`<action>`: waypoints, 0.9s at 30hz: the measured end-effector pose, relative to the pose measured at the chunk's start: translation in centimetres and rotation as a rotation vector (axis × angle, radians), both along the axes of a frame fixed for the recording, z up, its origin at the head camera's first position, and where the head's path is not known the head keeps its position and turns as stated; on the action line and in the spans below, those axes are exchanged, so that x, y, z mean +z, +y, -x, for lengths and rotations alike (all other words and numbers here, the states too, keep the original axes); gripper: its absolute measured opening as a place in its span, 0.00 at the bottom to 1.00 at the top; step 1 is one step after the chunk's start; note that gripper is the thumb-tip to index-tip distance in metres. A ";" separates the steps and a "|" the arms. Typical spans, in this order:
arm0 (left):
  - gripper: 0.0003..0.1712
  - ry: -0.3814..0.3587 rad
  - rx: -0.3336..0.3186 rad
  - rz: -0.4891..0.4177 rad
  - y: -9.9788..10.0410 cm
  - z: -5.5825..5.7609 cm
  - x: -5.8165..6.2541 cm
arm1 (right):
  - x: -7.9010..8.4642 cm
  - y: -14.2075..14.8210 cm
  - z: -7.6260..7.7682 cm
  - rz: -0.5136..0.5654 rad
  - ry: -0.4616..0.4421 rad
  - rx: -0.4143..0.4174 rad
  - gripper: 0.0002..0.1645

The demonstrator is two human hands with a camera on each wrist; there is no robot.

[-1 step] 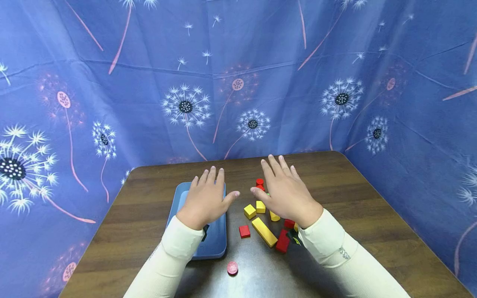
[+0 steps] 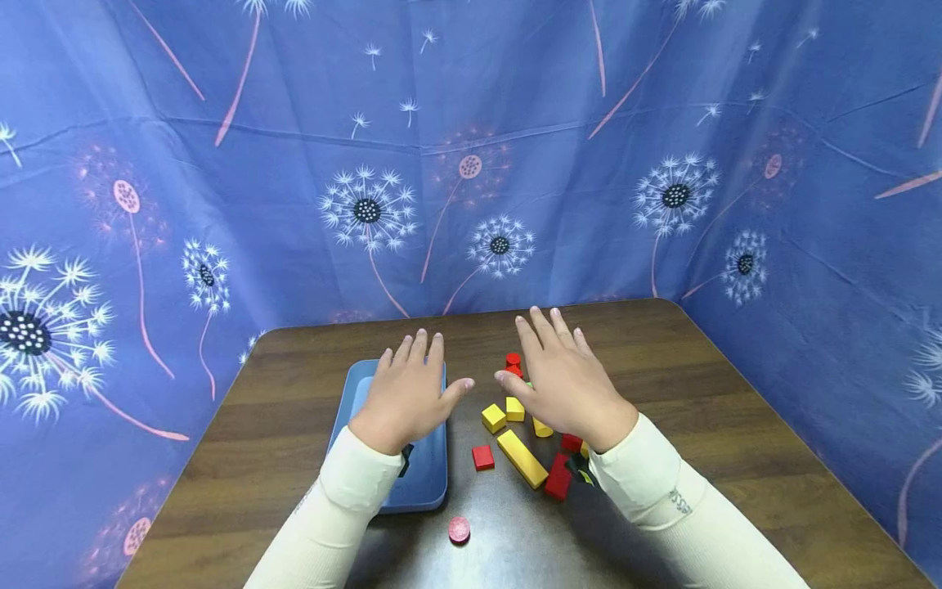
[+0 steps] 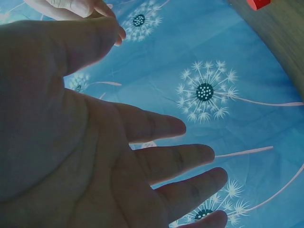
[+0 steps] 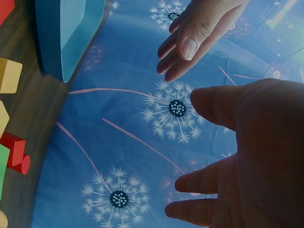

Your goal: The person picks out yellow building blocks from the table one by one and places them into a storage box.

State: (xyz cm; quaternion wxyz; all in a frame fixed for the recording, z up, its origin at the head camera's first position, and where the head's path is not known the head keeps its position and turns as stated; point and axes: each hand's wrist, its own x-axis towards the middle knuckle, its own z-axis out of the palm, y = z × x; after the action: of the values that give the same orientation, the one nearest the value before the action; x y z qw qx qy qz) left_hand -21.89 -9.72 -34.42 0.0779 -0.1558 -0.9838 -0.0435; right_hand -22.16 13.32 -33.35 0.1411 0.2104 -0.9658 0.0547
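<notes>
My left hand (image 2: 407, 397) is held above the blue plastic tray (image 2: 434, 483), fingers straight and thumb spread toward the right. My right hand (image 2: 562, 380) hovers over a group of toy blocks, also with straight fingers and nothing in it. Below and beside it lie a long yellow block (image 2: 522, 460), a yellow cube (image 2: 494, 418), a small red block (image 2: 482, 457) and a dark red block (image 2: 558, 477). In the left wrist view the palm (image 3: 85, 152) is bare. Some blocks are partly hidden behind the right hand and its wrist.
A round red piece (image 2: 459, 530) lies near the table's front, right of the tray. Red pieces (image 2: 513, 360) are farther back. Around the brown wooden table (image 2: 280, 425) hangs a blue cloth (image 2: 294, 270) with dandelion prints.
</notes>
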 end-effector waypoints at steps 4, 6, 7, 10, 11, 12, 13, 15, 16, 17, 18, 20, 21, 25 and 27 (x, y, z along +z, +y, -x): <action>0.50 -0.008 -0.007 0.003 -0.1 0.1 -0.1 | -0.2 0.0 -0.1 0.000 0.005 -0.001 0.51; 0.49 -0.016 -0.013 -0.011 -0.5 0.2 -0.2 | -0.4 0.2 -0.1 0.010 0.002 0.008 0.51; 0.49 -0.012 -0.009 -0.011 -0.9 0.2 -0.3 | -0.6 0.4 -0.3 0.020 0.000 0.014 0.50; 0.47 0.005 0.003 -0.023 -2.7 0.2 -1.1 | -1.7 1.7 -0.5 0.056 -0.018 0.026 0.48; 0.46 0.009 0.010 -0.026 -3.4 0.2 -1.4 | -2.2 2.3 -0.6 0.072 -0.027 0.028 0.47; 0.45 0.015 0.018 -0.027 -4.0 0.3 -1.8 | -2.7 2.9 -0.8 0.089 -0.041 0.029 0.45; 0.45 0.017 0.022 -0.026 -4.6 0.4 -2.4 | -3.4 3.4 -0.8 0.106 -0.054 0.030 0.43; 0.44 0.004 0.023 -0.042 -5.5 0.7 -3.3 | -4.5 4.2 -0.8 0.141 -0.086 0.027 0.41; 0.44 0.001 0.025 -0.047 -6.0 0.8 -3.8 | -5.0 4.5 -0.7 0.160 -0.097 0.027 0.41; 0.44 0.001 0.031 -0.051 -6.3 1.0 -4.3 | -5.5 4.8 -0.7 0.178 -0.110 0.027 0.40; 0.43 0.003 0.036 -0.056 -6.8 1.3 -4.8 | -6.0 5.1 -0.6 0.194 -0.117 0.024 0.40; 0.42 0.023 0.047 -0.071 -7.5 1.7 -5.7 | -6.8 5.4 -0.4 0.229 -0.117 0.020 0.39; 0.41 0.037 0.052 -0.076 -7.8 1.9 -6.0 | -7.2 5.6 -0.3 0.251 -0.115 0.021 0.38; 0.37 0.092 0.072 -0.124 -9.1 2.6 -7.3 | -8.5 6.2 0.3 0.379 -0.121 0.032 0.31; 0.34 0.112 0.093 -0.148 -9.6 2.8 -7.8 | -9.1 6.4 0.5 0.456 -0.130 0.046 0.28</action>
State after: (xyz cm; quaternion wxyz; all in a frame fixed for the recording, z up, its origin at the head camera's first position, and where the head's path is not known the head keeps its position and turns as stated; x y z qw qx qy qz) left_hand -24.72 -19.27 -42.24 0.1461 -0.1058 -0.9782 -0.1033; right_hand -22.67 19.76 -42.43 0.1214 0.1910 -0.9305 0.2881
